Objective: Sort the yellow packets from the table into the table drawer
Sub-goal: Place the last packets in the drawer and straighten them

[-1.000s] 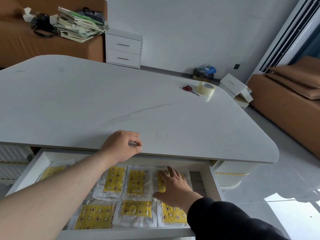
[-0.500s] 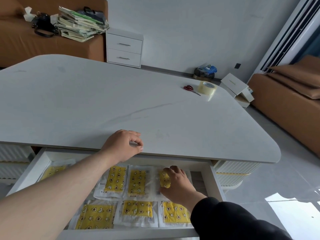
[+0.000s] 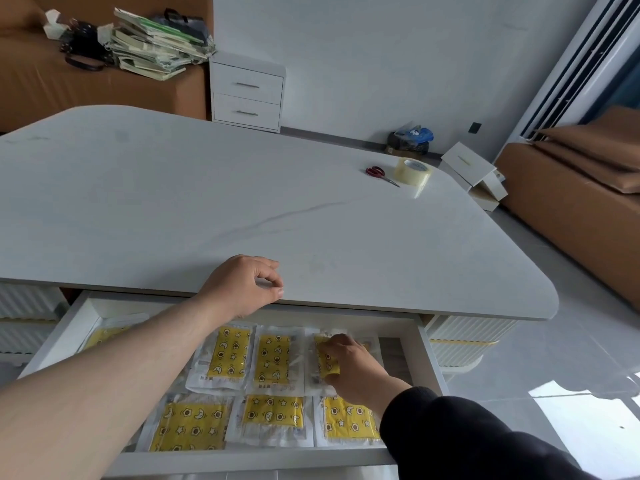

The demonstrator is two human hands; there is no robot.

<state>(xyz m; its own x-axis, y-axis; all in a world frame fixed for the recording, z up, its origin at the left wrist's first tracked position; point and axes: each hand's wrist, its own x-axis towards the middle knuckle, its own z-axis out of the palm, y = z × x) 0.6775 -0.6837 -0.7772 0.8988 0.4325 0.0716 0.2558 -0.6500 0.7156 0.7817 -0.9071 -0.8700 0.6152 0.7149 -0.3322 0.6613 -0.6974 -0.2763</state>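
Left hand (image 3: 242,285): is rested on the counter (image 3: 173,202) edge, fingers loosely curled, nothing held.
Right hand (image 3: 356,367): a yellow packet (image 3: 325,362) is pinched by it inside the open drawer (image 3: 59,341), at the back row's right end.
Other packets (image 3: 273,358): are laid flat in two rows in the drawer.
Far corner: scissors (image 3: 379,174) and tape roll (image 3: 414,171) are set side by side.

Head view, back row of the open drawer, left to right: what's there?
Leftmost packet → left forearm crossing over the row → packet just right of the forearm → next packet → end packet, gripped by the right hand → drawer's right wall.
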